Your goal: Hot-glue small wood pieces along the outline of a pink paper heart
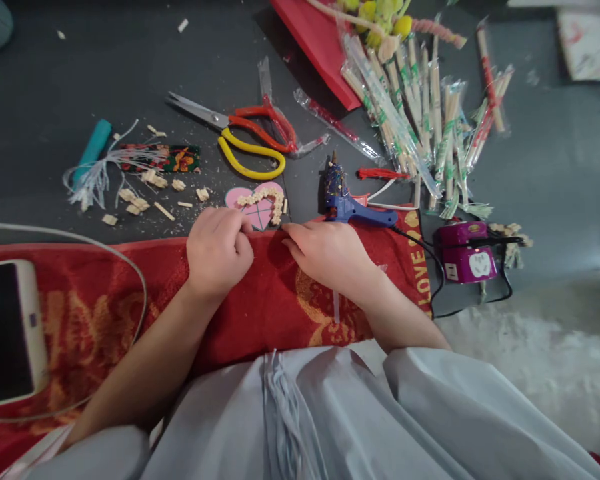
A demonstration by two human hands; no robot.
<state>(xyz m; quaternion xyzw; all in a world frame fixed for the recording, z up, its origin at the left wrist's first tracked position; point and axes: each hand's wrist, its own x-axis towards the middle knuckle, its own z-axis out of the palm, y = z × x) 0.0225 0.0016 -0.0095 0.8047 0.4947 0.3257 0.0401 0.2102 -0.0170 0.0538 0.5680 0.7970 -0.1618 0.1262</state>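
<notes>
My left hand point(219, 248) rests curled on the red cloth point(105, 307), its fingertips touching the lower left edge of a pink paper heart point(258, 208). Small pale wood pieces are stuck along the heart's outline. My right hand point(325, 252) lies beside it on the cloth, fingers drawn together and pointing at the heart's lower right edge. Whether either hand pinches a small piece is hidden. A blue hot glue gun point(347, 203) lies just beyond my right hand.
Scissors point(245, 137) with red and yellow handles lie behind the heart. Wrapped chopsticks point(420, 113) pile at the back right. Cut wood bits point(140, 197) and plastic strips scatter at the left. A phone point(7, 330) with cable sits left; a purple power block point(467, 252) right.
</notes>
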